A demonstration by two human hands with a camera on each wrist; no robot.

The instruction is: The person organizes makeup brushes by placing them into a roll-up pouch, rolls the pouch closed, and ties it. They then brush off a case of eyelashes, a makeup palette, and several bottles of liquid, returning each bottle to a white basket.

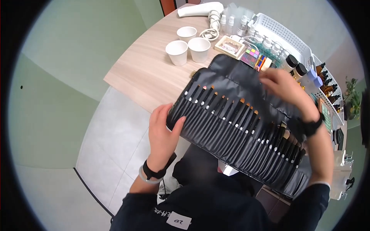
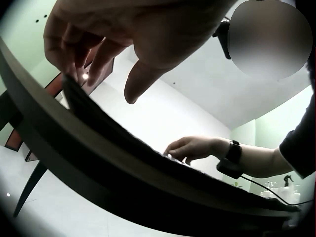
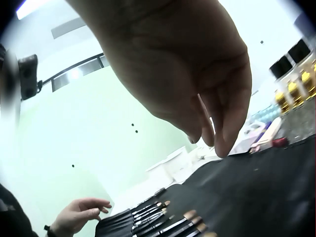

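Observation:
A black brush roll [image 1: 235,82] lies unrolled at the table's near edge, rows of makeup brushes [image 1: 231,115] in its slots. At its left end is my left hand [image 1: 163,131], fingers along the edge and thumb apart from them; in the left wrist view the left fingers [image 2: 74,54] touch the rim. My right hand [image 1: 287,88] is over the upper flap, slightly blurred, fingers bent down and nothing visible in them. The right wrist view has the right fingertips [image 3: 222,148] close to the flap's far edge; contact is unclear.
Three white cups [image 1: 199,50] stand behind the roll, with a white hair dryer [image 1: 200,9] farther back. Along the right are a palette [image 1: 250,56], small bottles [image 1: 266,44], black-capped jars [image 1: 291,61] and white baskets [image 1: 285,34].

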